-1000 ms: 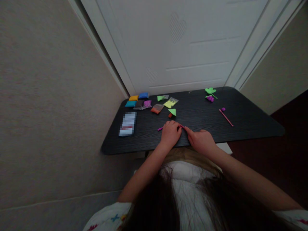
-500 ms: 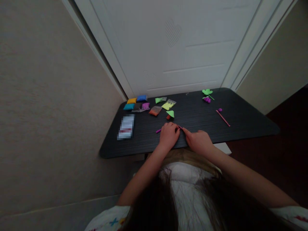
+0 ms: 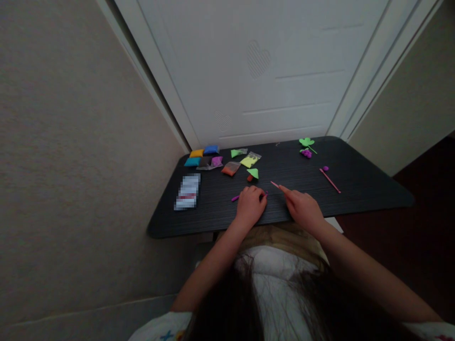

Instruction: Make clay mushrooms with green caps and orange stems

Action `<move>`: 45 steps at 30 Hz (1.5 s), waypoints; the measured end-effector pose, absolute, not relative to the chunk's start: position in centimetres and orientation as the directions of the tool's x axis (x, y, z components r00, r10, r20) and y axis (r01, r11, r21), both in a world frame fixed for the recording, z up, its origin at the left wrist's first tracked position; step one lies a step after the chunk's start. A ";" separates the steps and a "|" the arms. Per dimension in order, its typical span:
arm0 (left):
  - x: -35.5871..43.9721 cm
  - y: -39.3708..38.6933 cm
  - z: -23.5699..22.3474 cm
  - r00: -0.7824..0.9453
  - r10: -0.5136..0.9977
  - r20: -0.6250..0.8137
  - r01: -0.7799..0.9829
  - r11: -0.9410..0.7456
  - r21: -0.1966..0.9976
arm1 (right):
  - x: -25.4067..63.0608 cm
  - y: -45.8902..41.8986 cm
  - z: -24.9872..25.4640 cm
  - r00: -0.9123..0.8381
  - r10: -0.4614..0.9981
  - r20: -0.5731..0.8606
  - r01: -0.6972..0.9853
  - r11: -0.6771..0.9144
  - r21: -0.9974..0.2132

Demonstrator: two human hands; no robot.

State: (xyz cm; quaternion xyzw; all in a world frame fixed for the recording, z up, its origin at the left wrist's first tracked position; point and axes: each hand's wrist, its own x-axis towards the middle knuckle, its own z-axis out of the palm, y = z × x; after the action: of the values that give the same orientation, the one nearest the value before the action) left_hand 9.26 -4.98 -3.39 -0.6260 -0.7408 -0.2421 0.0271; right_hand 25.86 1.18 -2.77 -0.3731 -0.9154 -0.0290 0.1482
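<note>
Dim light, pale door (image 3: 213,57) with striped hearts, beige wall (image 3: 71,142), black table (image 3: 362,189), dark reddish floor (image 3: 419,246)

In the head view we see the left hand (image 3: 251,204) curled over a purple strip (image 3: 235,198) on a dark table (image 3: 369,189), while the right hand (image 3: 304,207) grips a thin pink tool (image 3: 275,184), its tip pointing forward and left, apart from the strip. Just beyond the left hand we find a green-topped piece with a red base (image 3: 253,174), with orange-red (image 3: 230,169), yellow (image 3: 250,160) and green packets (image 3: 238,152) behind it. To our right lie a pink stick (image 3: 330,180), a purple ball (image 3: 325,168) near its far end, a purple cluster (image 3: 306,153) and a green petalled shape (image 3: 306,141).
</note>
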 end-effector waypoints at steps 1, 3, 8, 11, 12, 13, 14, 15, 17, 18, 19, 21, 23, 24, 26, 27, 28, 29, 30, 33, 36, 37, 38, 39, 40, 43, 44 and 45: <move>9.3 -5.0 -3.4 -0.217 0.914 0.342 0.939 0.100 0.328 | 26.0 1.4 -2.8 -0.673 0.681 0.287 0.699 0.713 -0.051; 9.3 -5.0 -3.4 -0.217 0.915 0.340 0.937 0.098 0.334 | 26.2 2.0 -2.9 -0.659 0.701 0.274 0.720 0.693 -0.041; 9.1 -4.9 -3.5 -0.212 0.916 0.341 0.935 0.088 0.343 | 25.6 2.6 -2.4 -0.631 0.698 0.339 0.719 0.690 -0.083; 9.0 -4.9 -3.5 -0.208 0.912 0.354 0.937 0.081 0.340 | 24.5 2.6 -1.9 -0.688 0.624 0.371 0.633 0.766 -0.113; 9.0 -4.9 -3.6 -0.206 0.911 0.356 0.938 0.081 0.336 | 24.0 2.7 -1.8 -0.717 0.595 0.363 0.598 0.793 -0.118; 9.0 -4.9 -3.6 -0.205 0.912 0.355 0.939 0.082 0.333 | 23.6 2.7 -1.7 -0.744 0.571 0.347 0.568 0.814 -0.124; 9.0 -4.9 -3.6 -0.204 0.913 0.352 0.940 0.083 0.330 | 23.1 2.8 -1.8 -0.762 0.559 0.327 0.549 0.825 -0.132; 9.0 -5.0 -3.6 -0.202 0.915 0.349 0.941 0.083 0.327 | 22.7 2.9 -1.8 -0.773 0.557 0.303 0.541 0.829 -0.143; 9.0 -5.0 -3.6 -0.198 0.916 0.348 0.943 0.081 0.324 | 22.1 3.2 -1.9 -0.780 0.569 0.260 0.544 0.822 -0.168; 9.0 -5.0 -3.6 -0.195 0.916 0.350 0.943 0.077 0.324 | 21.9 3.3 -1.9 -0.783 0.572 0.245 0.544 0.820 -0.178; 9.0 -5.0 -3.6 -0.193 0.916 0.352 0.943 0.075 0.323 | 21.8 3.3 -1.9 -0.788 0.569 0.236 0.539 0.822 -0.182; 9.0 -5.0 -3.6 -0.195 0.915 0.354 0.942 0.074 0.327 | 21.7 3.4 -1.8 -0.801 0.553 0.228 0.525 0.833 -0.175; 9.0 -5.0 -3.5 -0.199 0.914 0.353 0.939 0.075 0.335 | 21.7 3.4 -1.6 -0.807 0.544 0.230 0.520 0.839 -0.158; 9.0 -5.0 -3.5 -0.202 0.914 0.351 0.938 0.077 0.339 | 21.8 3.5 -1.5 -0.803 0.547 0.237 0.525 0.837 -0.156; 9.0 -5.0 -3.5 -0.209 0.914 0.348 0.935 0.082 0.346 | 22.3 3.8 -1.4 -0.777 0.569 0.269 0.536 0.823 -0.188; 9.0 -5.0 -3.5 -0.211 0.914 0.347 0.934 0.083 0.348 | 22.6 4.0 -1.4 -0.757 0.586 0.291 0.539 0.810 -0.229; 9.0 -5.0 -3.5 -0.211 0.914 0.346 0.933 0.083 0.350 | 22.9 4.1 -1.3 -0.733 0.605 0.312 0.535 0.795 -0.285; 9.0 -5.0 -3.4 -0.209 0.914 0.347 0.933 0.080 0.352 | 23.3 4.3 -1.2 -0.707 0.624 0.333 0.522 0.778 -0.351; 9.0 -5.0 -3.4 -0.207 0.914 0.349 0.932 0.077 0.353 | 23.7 4.4 -1.1 -0.682 0.640 0.353 0.498 0.761 -0.416; 8.9 -5.0 -3.5 -0.206 0.911 0.357 0.931 0.069 0.359 | 24.7 4.1 -0.4 -0.619 0.671 0.407 0.404 0.717 -0.568; 8.9 -5.1 -3.5 -0.205 0.912 0.356 0.930 0.068 0.361 | 25.3 2.9 0.7 -0.564 0.718 0.409 0.306 0.641 -0.704; 8.9 -5.1 -3.5 -0.204 0.913 0.353 0.930 0.068 0.361 | 25.3 2.5 1.1 -0.548 0.738 0.393 0.249 0.593 -0.766; 8.9 -5.1 -3.5 -0.205 0.914 0.350 0.930 0.070 0.361 | 25.4 2.0 1.5 -0.539 0.755 0.372 0.173 0.532 -0.829; 8.9 -5.1 -3.5 -0.206 0.915 0.348 0.930 0.072 0.360 | 25.4 1.5 1.9 -0.536 0.767 0.353 0.078 0.461 -0.884; 8.9 -5.1 -3.5 -0.206 0.915 0.347 0.930 0.073 0.360 | 25.4 1.0 2.3 -0.538 0.772 0.339 -0.025 0.387 -0.922; 8.9 -5.1 -3.4 -0.202 0.915 0.349 0.930 0.068 0.361 | 25.7 -0.4 3.5 -0.536 0.777 0.329 -0.273 0.209 -0.939; 8.9 -5.1 -3.4 -0.203 0.914 0.351 0.930 0.067 0.362 | 25.8 -0.8 3.9 -0.532 0.781 0.328 -0.319 0.174 -0.932; 8.9 -5.1 -3.4 -0.201 0.914 0.352 0.930 0.065 0.362 | 26.0 -1.2 4.2 -0.530 0.783 0.325 -0.350 0.147 -0.925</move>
State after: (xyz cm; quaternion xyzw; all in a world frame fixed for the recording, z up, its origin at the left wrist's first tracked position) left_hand 8.92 -5.15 -3.41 -0.6320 -0.7296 -0.2609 0.0151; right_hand 25.95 -1.16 4.23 -0.1781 -0.6086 0.6284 0.4507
